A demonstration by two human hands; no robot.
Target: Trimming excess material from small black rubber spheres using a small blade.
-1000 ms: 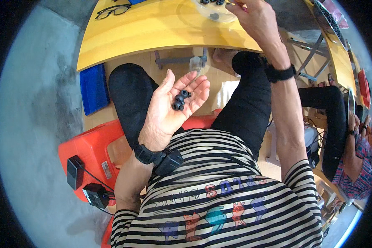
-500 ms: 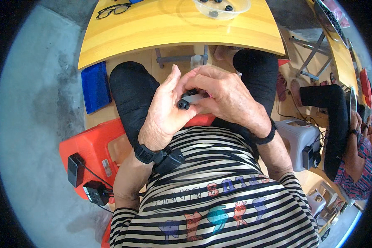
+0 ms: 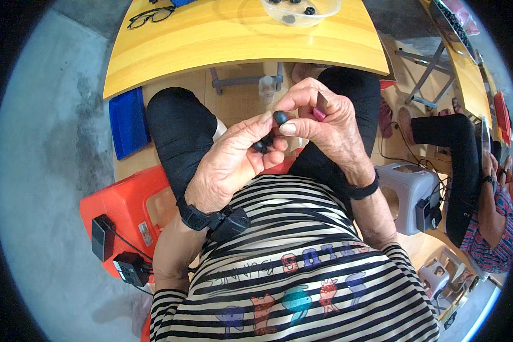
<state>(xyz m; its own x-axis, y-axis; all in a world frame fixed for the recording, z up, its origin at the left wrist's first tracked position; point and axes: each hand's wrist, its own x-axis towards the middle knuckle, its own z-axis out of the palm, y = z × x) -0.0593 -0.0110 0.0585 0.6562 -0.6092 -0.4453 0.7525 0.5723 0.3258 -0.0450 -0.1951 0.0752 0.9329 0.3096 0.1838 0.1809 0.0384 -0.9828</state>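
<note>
Hands two, right hand [image 3: 330, 122] grip pinching one black bead [image 3: 280, 117], left hand [image 3: 233, 162] grip closed on two black beads [image 3: 262, 143]

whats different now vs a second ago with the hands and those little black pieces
The right hand came back from the clear bowl on the yellow table to the lap and now pinches one small black bead at its fingertips. The left hand, open and flat a second ago, has curled around the other black pieces. Bowl, table and eyeglasses stayed put.
</note>
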